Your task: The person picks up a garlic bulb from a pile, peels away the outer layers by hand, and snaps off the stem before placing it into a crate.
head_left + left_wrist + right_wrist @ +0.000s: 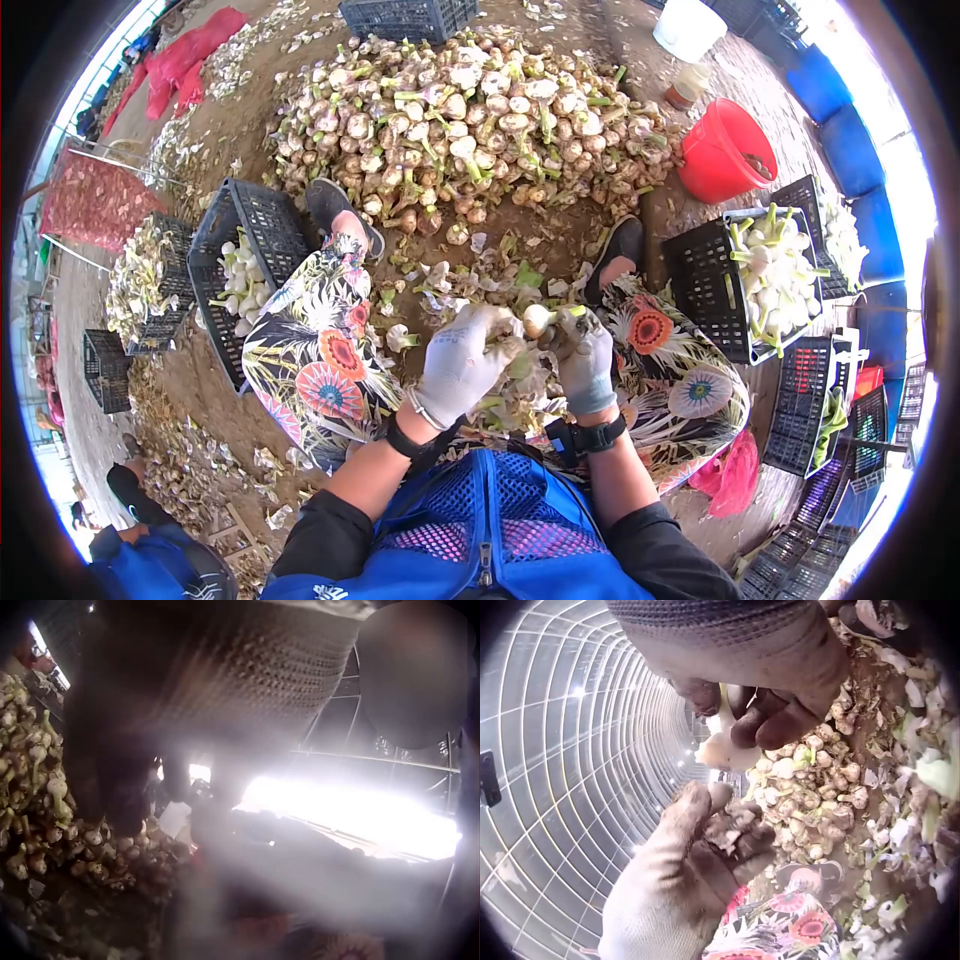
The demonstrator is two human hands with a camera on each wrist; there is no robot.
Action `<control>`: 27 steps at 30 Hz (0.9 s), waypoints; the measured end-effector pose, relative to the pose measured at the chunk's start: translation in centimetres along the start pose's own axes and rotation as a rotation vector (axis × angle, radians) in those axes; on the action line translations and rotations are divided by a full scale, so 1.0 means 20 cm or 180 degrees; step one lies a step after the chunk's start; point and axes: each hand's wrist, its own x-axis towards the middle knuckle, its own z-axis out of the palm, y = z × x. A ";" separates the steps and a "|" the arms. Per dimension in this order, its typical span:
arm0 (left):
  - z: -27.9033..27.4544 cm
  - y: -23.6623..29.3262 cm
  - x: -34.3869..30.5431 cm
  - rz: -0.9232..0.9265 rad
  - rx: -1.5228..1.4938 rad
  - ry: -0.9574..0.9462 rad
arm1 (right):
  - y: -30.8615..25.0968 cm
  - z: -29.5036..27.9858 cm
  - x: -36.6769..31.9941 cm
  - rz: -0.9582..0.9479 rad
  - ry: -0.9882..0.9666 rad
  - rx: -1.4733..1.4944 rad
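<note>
A cleaned, pale garlic bulb point(538, 320) is between the two gloved hands, in front of the person's lap. The right hand point(585, 362) pinches it by its short green stem; in the right wrist view the bulb point(724, 752) hangs below those fingers, its root side toward the left hand point(667, 870). Close beside the bulb, the left hand point(465, 355) has its fingers bent around torn, dry garlic skin point(731, 831). The left wrist view is mostly dark glove and glare, and what that hand holds is hidden there.
A large heap of untrimmed garlic point(470, 130) lies ahead of the feet. Crates with trimmed garlic stand at the left point(250, 230) and right point(745, 280). A red bucket point(722, 152) is beyond the right crate. Loose peelings point(520, 400) cover the ground between the legs.
</note>
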 end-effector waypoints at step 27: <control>-0.05 -0.20 -0.01 -0.0723 -0.2140 0.0147 | -0.06 0.25 0.00 -0.0271 -0.0171 -0.1513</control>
